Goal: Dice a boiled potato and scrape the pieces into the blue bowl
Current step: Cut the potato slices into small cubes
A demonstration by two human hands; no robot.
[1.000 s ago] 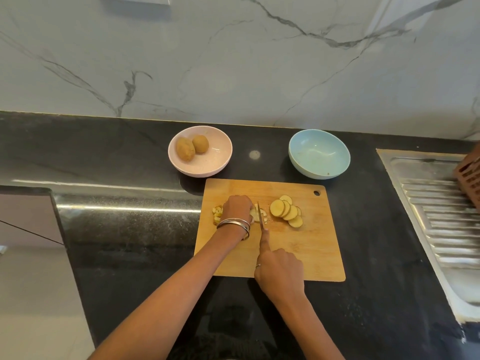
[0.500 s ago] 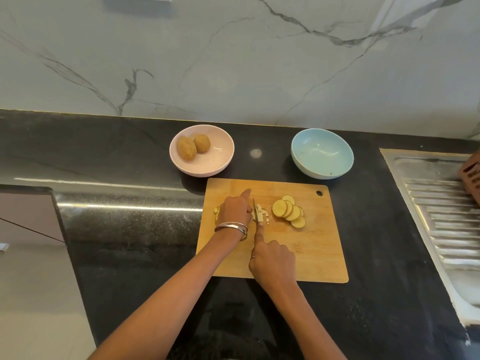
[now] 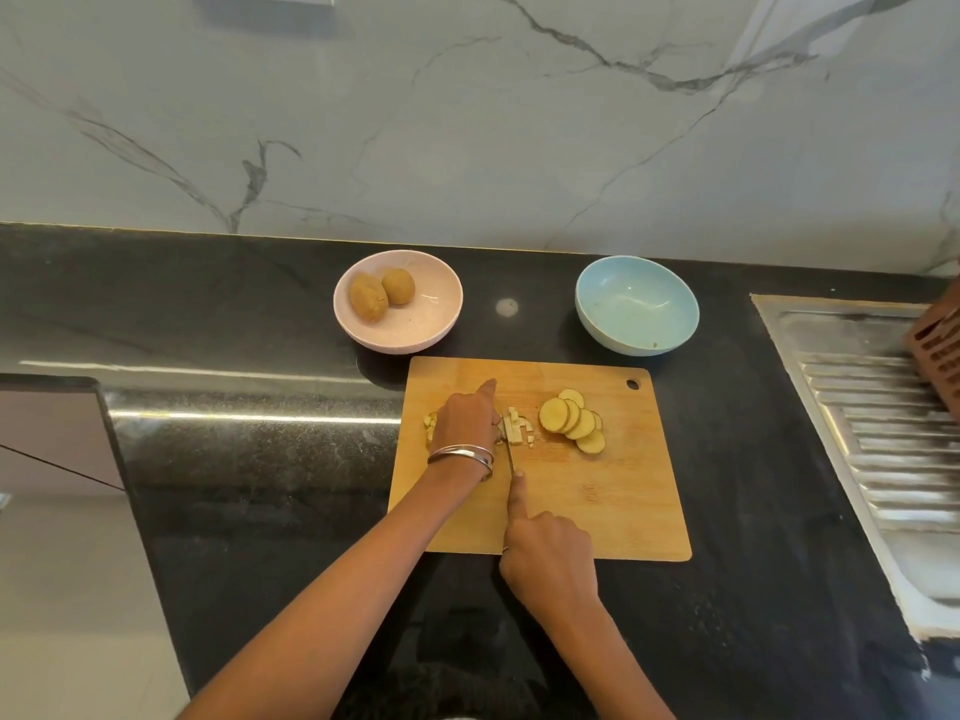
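A wooden cutting board [image 3: 613, 506] lies on the black counter. Round potato slices [image 3: 571, 420] are fanned out on its upper right. Cut potato strips and small pieces [image 3: 517, 428] lie at the board's middle, with a few more pieces [image 3: 429, 423] left of my left hand. My left hand [image 3: 465, 420] rests curled over the pieces, index finger pointing away. My right hand [image 3: 548, 553] grips a knife [image 3: 509, 457], index finger laid along its spine, blade edge-on beside the strips. The blue bowl [image 3: 602, 324] stands behind the board, holding only tiny scraps.
A pink bowl [image 3: 415, 330] with two whole unpeeled potatoes [image 3: 382, 296] stands behind the board's left corner. A steel sink drainboard [image 3: 878, 433] lies at the right, with a brown slotted rack [image 3: 937, 350] at the frame edge. The counter drops off at the left.
My right hand has drawn the knife back toward me along the board. My left hand's index finger has lifted and points away. More cut strips show beside the left hand.
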